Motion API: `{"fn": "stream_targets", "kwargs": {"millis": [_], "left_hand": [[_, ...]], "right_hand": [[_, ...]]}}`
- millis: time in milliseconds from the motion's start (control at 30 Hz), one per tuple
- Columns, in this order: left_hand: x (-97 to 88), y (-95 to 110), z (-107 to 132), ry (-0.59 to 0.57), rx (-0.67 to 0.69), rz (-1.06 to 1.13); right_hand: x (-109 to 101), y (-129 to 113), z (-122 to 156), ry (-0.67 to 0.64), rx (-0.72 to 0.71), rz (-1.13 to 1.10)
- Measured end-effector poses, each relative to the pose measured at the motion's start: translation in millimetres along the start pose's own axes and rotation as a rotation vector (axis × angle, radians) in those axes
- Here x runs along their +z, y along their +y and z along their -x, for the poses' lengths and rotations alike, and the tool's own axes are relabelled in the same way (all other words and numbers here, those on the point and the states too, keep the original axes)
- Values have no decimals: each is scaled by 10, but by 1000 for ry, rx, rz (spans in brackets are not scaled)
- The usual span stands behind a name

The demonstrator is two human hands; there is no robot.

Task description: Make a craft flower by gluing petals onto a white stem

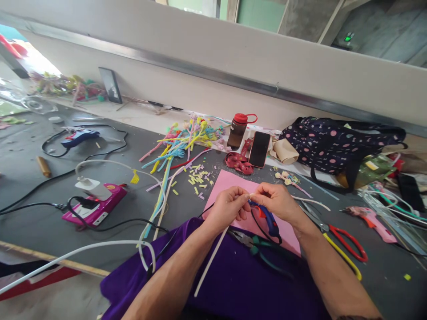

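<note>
My left hand (230,204) and my right hand (275,200) meet over a pink sheet (218,182), thumbs and fingertips pinched close together. Between them is a cream pipe cleaner (213,260); one length hangs below my left hand towards the lap. A similar cream length (313,201) sticks out beyond my right hand; whether it is the same piece is hidden. What the fingertips pinch is small and mostly covered. Just beneath the hands lies a blue glue gun (271,224) with a red trigger. Pliers with green handles (256,246) rest on the purple cloth (227,271) nearest me.
Coloured pipe cleaners (187,142) and cut bits (198,178) lie ahead. A bottle (236,131), phone (259,149) and patterned bag (336,142) stand behind. Scissors (348,242) and a pink glue gun (372,220) lie right; a magenta power strip (100,209) with cords sits left.
</note>
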State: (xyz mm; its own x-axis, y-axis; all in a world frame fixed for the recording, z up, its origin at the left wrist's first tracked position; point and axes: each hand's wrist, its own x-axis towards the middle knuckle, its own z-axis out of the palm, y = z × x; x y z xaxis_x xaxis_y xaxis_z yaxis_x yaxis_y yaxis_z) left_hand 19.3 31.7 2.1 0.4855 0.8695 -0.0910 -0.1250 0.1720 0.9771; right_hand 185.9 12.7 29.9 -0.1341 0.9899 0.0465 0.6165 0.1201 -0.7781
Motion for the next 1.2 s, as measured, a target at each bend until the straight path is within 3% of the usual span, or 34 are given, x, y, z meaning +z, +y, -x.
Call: {"fn": "stream_targets", "kwargs": {"millis": [100,233,433,600,800,933,1033,1133,1200], "left_hand": [[7,7,7,20,14,-10],[17,33,8,32,-18,44],[-3,53,20,-14,-67,92],[-43,78,26,-113,-105,275],[-20,88,17,-52,-55,225],[14,46,30,87,55,-28],[28,-2,30,150,92,-152],[22,-14,11,137,39,-83],[8,8,1,122,8,28]], "right_hand": [[4,14,-16,30,75,-80],[15,-4,-27,-26,135,-248],[32,-7,-7,-36,81,-189],[14,-31,13,-115,75,-299],[-16,-51,-1,-177,81,-380],[19,-32,-8,-78,71,-247],[108,-45,17,122,-45,39],[211,-99,66,330,-219,298],[244,-137,95,370,-253,277]]}}
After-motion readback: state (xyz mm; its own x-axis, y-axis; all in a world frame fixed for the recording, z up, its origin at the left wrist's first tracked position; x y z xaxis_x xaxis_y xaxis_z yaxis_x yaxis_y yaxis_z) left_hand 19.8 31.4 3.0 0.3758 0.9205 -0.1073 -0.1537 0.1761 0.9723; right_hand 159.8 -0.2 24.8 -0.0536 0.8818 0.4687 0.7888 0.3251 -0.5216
